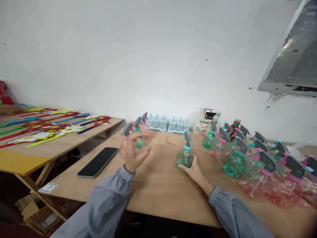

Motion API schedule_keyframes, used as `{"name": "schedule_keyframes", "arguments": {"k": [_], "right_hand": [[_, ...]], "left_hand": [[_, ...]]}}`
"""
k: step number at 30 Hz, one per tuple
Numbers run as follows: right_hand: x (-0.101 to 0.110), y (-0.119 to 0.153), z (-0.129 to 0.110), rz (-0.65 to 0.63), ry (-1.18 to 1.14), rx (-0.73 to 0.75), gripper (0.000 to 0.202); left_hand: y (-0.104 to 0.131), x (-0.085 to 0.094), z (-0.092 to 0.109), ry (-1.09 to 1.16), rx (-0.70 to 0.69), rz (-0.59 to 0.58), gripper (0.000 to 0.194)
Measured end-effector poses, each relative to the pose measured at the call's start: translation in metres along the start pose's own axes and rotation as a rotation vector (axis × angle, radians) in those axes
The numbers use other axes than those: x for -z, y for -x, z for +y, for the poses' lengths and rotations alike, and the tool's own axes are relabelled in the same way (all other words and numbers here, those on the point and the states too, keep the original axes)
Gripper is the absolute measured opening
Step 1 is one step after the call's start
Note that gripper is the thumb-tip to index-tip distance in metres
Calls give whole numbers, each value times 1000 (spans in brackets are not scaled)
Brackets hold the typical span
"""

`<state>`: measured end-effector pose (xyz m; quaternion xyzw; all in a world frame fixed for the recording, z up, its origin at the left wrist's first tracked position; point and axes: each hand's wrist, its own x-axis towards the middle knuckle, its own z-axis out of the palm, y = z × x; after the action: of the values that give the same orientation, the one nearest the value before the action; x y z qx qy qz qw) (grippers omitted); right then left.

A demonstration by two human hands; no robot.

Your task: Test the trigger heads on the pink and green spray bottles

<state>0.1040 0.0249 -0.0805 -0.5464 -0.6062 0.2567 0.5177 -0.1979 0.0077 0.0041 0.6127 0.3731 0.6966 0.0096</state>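
Observation:
A green spray bottle [184, 156] with a grey and teal trigger head stands upright near the middle of the table, and my right hand [194, 170] wraps round its lower right side. My left hand [135, 153], slightly blurred, is raised with fingers spread and holds nothing. Behind it stands a pink spray bottle [122, 145], partly hidden by the fingers. Farther back on that side are another green spray bottle [140, 142] and a second pink one [145, 130].
Several pink and green spray bottles [234, 163] crowd the table's right side. Light-blue ice-pop moulds [178, 125] and a printed box [204, 121] stand by the wall. A phone [98, 162] lies at left. Colourful hand-shaped sticks [58, 132] cover the neighbouring table.

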Motion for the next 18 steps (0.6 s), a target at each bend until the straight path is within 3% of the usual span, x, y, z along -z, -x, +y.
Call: {"name": "schedule_keyframes", "arguments": {"k": [2, 3, 5, 8, 11, 14, 16, 18], "right_hand": [[-6, 9, -4, -80, 38, 35, 82], [-9, 14, -6, -108, 54, 61, 83], [-15, 22, -10, -145, 78, 110, 84], [-22, 30, -14, -184, 114, 129, 84], [-20, 37, -19, -213, 157, 157, 90], [4, 43, -30, -157, 196, 256, 84], [37, 47, -39, 4, 220, 372, 64], [82, 51, -45, 294, 269, 527, 51]], "left_hand": [[19, -34, 24, 137, 120, -335, 74], [26, -52, 34, 196, 189, -419, 87], [36, -85, 45, 276, 325, -484, 98], [38, -115, 50, 292, 413, -438, 90], [31, -119, 47, 313, 413, -405, 70], [24, -110, 42, 398, 425, -405, 62], [20, -102, 38, 428, 465, -408, 59], [14, -94, 36, 444, 500, -405, 50]]}}
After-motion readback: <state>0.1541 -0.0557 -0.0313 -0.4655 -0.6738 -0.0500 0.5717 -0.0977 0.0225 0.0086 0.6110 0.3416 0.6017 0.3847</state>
